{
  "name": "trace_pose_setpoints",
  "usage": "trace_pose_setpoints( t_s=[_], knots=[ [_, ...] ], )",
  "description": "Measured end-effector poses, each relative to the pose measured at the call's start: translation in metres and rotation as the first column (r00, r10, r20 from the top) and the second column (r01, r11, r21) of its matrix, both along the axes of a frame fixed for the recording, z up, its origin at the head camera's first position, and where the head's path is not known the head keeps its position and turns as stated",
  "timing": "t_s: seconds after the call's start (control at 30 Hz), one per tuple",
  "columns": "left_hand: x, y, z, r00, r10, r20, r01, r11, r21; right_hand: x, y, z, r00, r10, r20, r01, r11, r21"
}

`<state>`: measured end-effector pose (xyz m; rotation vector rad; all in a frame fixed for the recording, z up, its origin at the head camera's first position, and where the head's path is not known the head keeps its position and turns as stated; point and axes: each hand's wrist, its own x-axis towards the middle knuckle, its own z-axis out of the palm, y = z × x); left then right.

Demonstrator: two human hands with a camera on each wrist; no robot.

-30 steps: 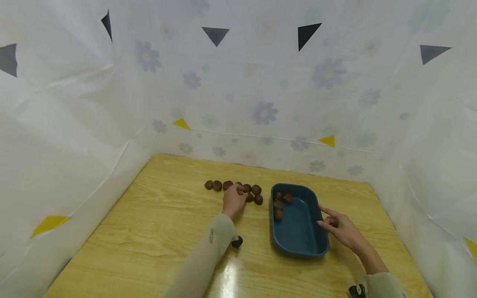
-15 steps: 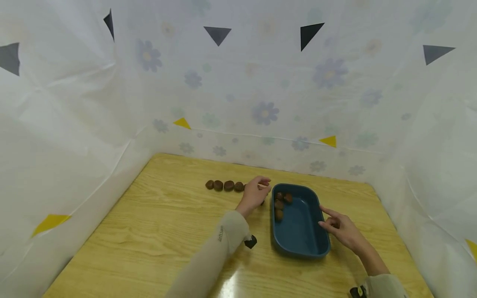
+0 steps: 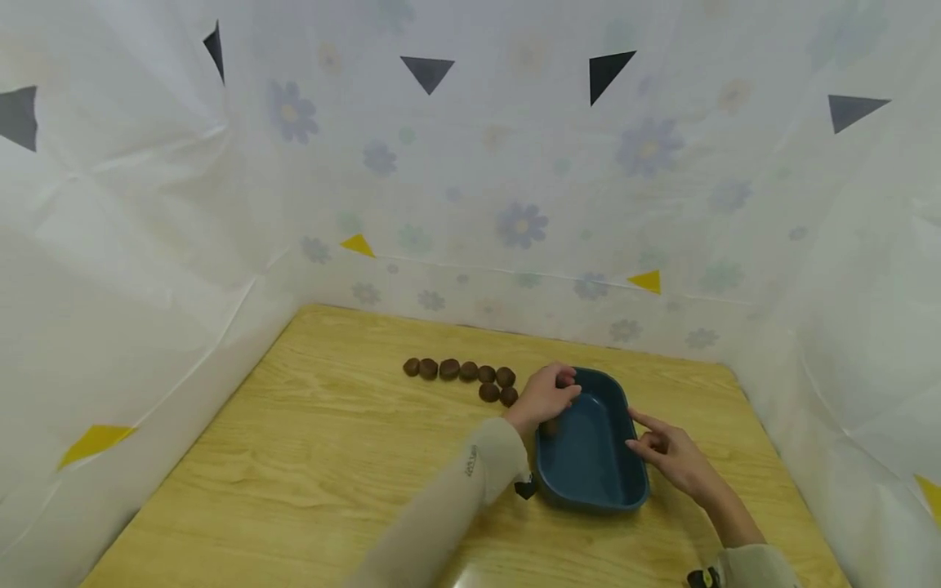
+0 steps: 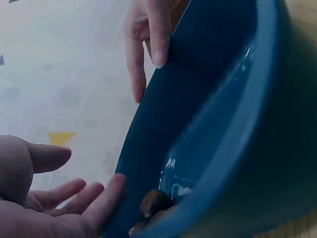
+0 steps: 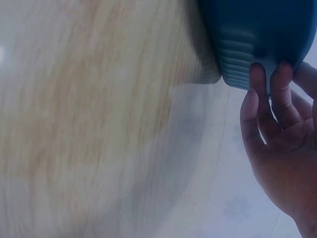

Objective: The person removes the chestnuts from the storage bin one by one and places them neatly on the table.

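Here's the left hand (image 3: 546,396), right of centre in the frame, over the left side of the blue box (image 3: 591,505), its thumb and fingers well spread with nothing between them, while brown nuts (image 4: 154,202) show inside the box at the bottom of the left wrist view! Across at the box's right edge, the right hand (image 3: 680,461) holds the rim, thumb and forefinger apart along it, and out on the counter (image 3: 294,457), near the middle of the frame, eight more brown nuts lie, six lined up above two.
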<state>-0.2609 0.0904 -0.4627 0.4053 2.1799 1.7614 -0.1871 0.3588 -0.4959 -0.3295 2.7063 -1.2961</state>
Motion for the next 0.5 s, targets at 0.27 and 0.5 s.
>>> trace_pose_setpoints(
  t_s=[0.27,0.5],
  knots=[
    [0.001,0.015,-0.001,0.975,0.05,0.216,-0.06,0.997,0.039,0.001,0.0,-0.002,1.0,0.006,0.005,-0.006,1.0,-0.019],
    [-0.004,0.021,-0.003,0.965,0.081,0.25,-0.089,0.996,0.021,0.001,0.0,-0.003,1.0,0.015,-0.012,-0.015,1.0,-0.014]
  ],
)
